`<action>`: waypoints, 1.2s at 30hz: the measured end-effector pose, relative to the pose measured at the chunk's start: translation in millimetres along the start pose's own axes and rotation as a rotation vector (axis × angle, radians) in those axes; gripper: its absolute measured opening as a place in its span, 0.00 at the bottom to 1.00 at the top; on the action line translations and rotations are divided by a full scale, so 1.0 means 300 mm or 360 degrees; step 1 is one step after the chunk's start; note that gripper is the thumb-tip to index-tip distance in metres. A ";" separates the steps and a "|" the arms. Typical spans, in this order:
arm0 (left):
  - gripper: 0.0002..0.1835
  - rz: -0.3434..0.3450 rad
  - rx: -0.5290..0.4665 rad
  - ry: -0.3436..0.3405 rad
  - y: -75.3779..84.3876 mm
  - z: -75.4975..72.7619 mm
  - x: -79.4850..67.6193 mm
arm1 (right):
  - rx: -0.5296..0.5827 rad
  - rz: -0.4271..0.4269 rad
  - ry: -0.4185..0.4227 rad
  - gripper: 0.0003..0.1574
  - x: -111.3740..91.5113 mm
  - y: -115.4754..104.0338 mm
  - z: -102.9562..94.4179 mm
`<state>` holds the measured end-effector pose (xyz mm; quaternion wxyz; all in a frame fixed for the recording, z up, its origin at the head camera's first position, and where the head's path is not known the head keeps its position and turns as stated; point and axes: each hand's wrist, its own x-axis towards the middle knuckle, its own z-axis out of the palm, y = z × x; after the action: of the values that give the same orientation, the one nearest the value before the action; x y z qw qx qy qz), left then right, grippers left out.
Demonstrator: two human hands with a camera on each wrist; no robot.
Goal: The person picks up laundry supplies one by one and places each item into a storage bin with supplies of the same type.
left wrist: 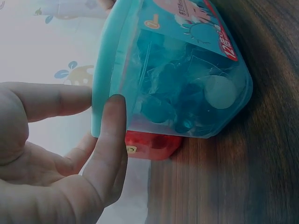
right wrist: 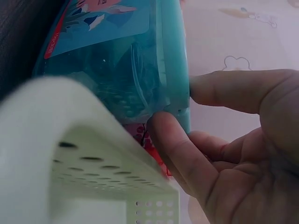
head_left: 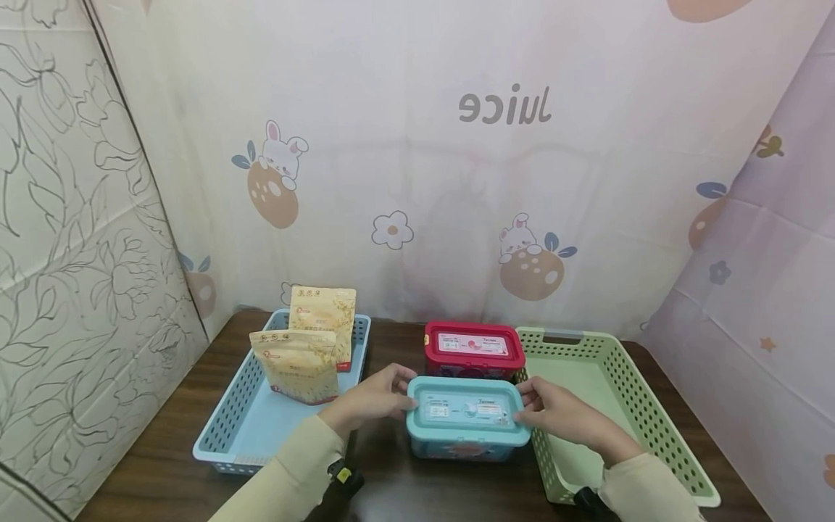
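Head view shows the teal box (head_left: pixel 468 424) upright at the middle of the table (head_left: pixel 381 471), with the red box (head_left: pixel 475 351) just behind it. Left of the teal box is the blue basket (head_left: pixel 261 424), where two pouches (head_left: pixel 296 366) stand; right of it, the green basket (head_left: pixel 652 406). The left hand (head_left: pixel 378 395) pinches the teal box's left end, thumb on the lid (head_left: pixel 468 386), fingers under its rim; the right hand (head_left: pixel 557 409) pinches the right end likewise.
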<state>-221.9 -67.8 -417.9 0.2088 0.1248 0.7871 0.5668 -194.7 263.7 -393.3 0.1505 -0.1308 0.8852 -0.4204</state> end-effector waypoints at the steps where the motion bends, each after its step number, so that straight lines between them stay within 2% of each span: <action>1: 0.26 -0.0008 0.0003 -0.0003 0.000 -0.002 -0.002 | 0.0005 -0.0012 -0.0005 0.31 0.000 0.000 0.001; 7: 0.26 -0.0050 0.0012 -0.0011 0.002 -0.018 -0.017 | 0.0032 -0.0064 -0.0037 0.30 0.005 -0.006 0.011; 17: 0.27 0.0037 -0.0057 -0.0066 -0.012 -0.048 -0.026 | 0.0038 -0.0073 -0.0068 0.29 0.018 -0.023 0.030; 36: 0.26 -0.0038 -0.0031 -0.0047 -0.016 -0.090 -0.049 | 0.0157 -0.0085 -0.0125 0.28 0.035 -0.032 0.060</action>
<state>-221.5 -98.5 -412.4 0.2283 0.1217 0.7799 0.5700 -196.4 241.4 -398.2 0.1800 -0.1633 0.8529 -0.4620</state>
